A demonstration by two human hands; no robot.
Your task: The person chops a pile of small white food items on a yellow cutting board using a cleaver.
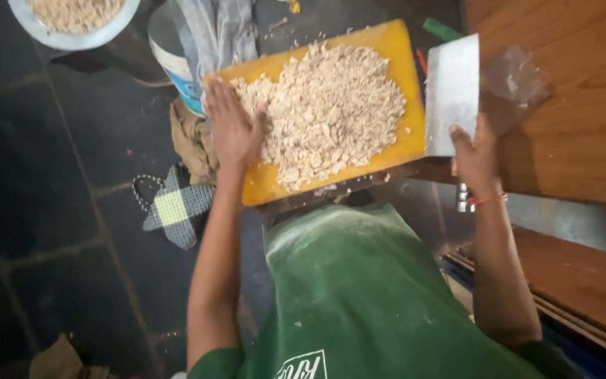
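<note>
A yellow cutting board lies tilted in front of me, heaped with pale chopped bits. My left hand rests flat on the board's left side, fingers spread, touching the edge of the heap. My right hand grips the handle of a wide steel cleaver, whose blade stands upright at the board's right edge, next to the heap.
A metal bowl of similar chopped bits sits at the top left. A bucket draped with a grey cloth stands behind the board. A wooden tabletop lies to the right, a checked pad on the dark stone floor.
</note>
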